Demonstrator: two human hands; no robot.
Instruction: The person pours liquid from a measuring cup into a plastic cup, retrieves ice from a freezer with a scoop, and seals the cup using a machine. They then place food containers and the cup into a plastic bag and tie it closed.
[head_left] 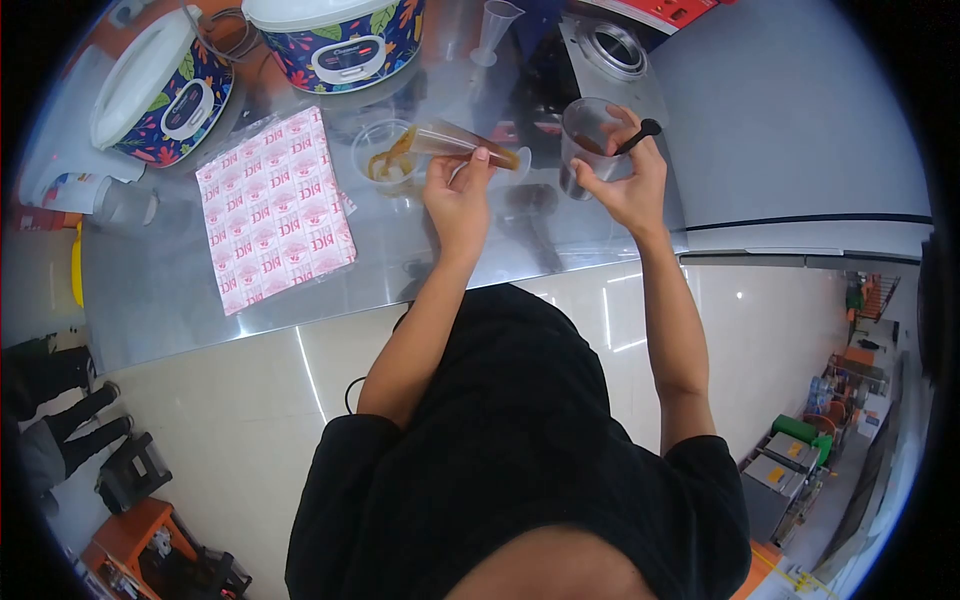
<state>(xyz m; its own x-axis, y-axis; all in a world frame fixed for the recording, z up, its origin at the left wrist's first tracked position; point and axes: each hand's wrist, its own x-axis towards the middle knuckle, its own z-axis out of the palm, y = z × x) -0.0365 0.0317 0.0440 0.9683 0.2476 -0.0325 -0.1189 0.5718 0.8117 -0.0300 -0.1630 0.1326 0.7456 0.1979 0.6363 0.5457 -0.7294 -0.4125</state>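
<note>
My left hand [460, 200] is closed around a clear tapered measuring cup [462, 146]. The cup is tipped on its side, its wide mouth to the left and its round foot to the right, with brown liquid inside. That mouth is over a clear plastic cup [365, 150] on the table; brown liquid and pale pieces, perhaps ice, show in it. In my right hand [636, 185] is a larger clear beaker-like cup [582, 125], held slightly tilted, with some brown liquid low inside. A black-handled utensil [640, 136] sticks out past its rim; its lower end is hidden.
On the steel table [200, 320] lies a stack of pink-printed paper [275, 205]. Two patterned cookers [340, 50] stand behind, near another tapered measuring cup [493, 35]. A clear jar [125, 205] is at left, a grey cabinet [790, 120] at right. Another person's legs [85, 430] show at lower left.
</note>
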